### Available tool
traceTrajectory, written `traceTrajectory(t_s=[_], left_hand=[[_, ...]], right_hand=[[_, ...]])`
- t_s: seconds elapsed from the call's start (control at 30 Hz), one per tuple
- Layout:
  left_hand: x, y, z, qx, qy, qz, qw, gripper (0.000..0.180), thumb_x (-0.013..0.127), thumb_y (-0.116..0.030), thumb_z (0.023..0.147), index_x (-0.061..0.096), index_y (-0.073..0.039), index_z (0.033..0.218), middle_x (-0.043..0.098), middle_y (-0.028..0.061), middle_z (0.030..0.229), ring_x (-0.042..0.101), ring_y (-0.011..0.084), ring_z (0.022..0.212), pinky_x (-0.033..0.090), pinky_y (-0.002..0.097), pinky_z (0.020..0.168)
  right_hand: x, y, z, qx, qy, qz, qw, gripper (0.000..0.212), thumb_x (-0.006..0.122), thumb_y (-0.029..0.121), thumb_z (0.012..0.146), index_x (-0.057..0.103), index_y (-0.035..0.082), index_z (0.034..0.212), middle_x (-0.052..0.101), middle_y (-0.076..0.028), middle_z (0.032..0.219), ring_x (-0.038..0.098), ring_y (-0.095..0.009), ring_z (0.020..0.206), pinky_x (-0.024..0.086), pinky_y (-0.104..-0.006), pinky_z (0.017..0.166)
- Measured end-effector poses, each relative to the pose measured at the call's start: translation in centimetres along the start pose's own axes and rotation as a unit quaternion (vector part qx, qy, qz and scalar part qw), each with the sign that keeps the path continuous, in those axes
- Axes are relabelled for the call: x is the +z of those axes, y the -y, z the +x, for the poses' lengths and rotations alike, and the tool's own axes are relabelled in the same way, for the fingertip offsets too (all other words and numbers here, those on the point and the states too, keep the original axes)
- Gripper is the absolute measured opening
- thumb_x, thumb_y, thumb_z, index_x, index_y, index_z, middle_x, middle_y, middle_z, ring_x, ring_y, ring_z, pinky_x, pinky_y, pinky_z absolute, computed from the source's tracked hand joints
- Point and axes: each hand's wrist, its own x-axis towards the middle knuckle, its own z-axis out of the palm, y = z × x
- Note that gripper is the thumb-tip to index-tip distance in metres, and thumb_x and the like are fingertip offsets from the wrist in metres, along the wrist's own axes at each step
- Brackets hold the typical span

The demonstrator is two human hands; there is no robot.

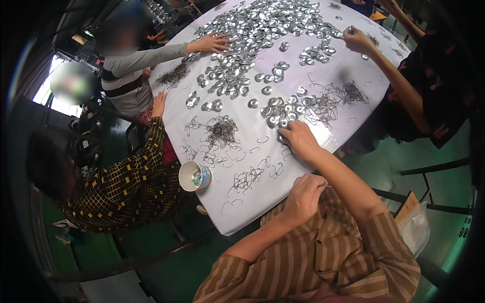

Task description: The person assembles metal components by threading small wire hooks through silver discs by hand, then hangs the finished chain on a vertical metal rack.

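My left hand [304, 199] is closed in front of my striped shirt, just off the table's near edge. A thin wire end, seemingly from a wire hook [327, 185], pokes out at its fingertips. Over the table, my right hand [301, 140] reaches to the near edge of a small cluster of shiny metal discs [287, 108] with holes in their middles. Its fingers are bent down onto a metal disc [281, 135], partly hidden by them. Right of this cluster lies a tangle of thin bent wire hooks [326, 107].
The white-covered table [242, 212] bears a large heap of discs [262, 25] and more wire hooks [221, 130]. A paper cup [189, 177] with small pale pieces stands at the left edge. Co-workers' hands [209, 43] work at left and a co-worker's hand [357, 40] at right.
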Motion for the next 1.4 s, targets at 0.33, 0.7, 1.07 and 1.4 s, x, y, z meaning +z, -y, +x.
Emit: traceTrajectory(t_s=[0.33,0.7,1.07,1.4], left_hand=[[0.2,1.2,-0.8,-0.036,-0.060,0.001,0.998,0.011,0.053,0.006,0.081,0.052,0.000,0.090,0.060,0.0118,0.085,0.057,0.0280,0.075,0.045,0.0353,0.068],[0.5,1.0,-0.3,-0.058,-0.081,0.029,0.995,0.010,0.055,-0.001,0.082,0.051,-0.002,0.090,0.058,0.0131,0.080,0.056,0.0321,0.072,0.043,0.0387,0.064],[-1.0,1.2,-1.0,-0.072,-0.066,0.019,0.995,0.008,0.061,-0.002,0.078,0.058,-0.002,0.086,0.061,0.0122,0.078,0.058,0.0313,0.072,0.045,0.0363,0.065],[-13.4,8.5,-5.2,-0.321,0.006,0.468,0.823,0.012,0.057,-0.007,0.077,0.066,0.000,0.075,0.061,0.0166,0.080,0.060,0.0334,0.075,0.049,0.0421,0.067]], right_hand=[[-7.1,1.8,-4.9,0.282,-0.040,0.424,0.860,0.014,0.071,0.010,0.075,0.066,-0.002,0.080,0.061,-0.002,0.066,0.051,-0.006,0.061,0.039,-0.0209,0.055],[-10.1,4.6,-11.1,0.239,-0.118,0.373,0.889,0.011,0.071,0.008,0.074,0.065,-0.002,0.077,0.060,-0.002,0.068,0.049,-0.005,0.061,0.037,-0.0208,0.055],[-10.7,6.3,-11.2,0.189,-0.136,0.313,0.921,0.006,0.068,0.000,0.071,0.063,-0.003,0.074,0.054,-0.004,0.066,0.048,-0.011,0.062,0.037,-0.0227,0.057],[-10.8,4.7,-12.6,0.178,-0.149,0.294,0.927,0.007,0.067,-0.001,0.072,0.061,-0.003,0.075,0.053,-0.004,0.067,0.048,-0.011,0.061,0.037,-0.0223,0.056]])
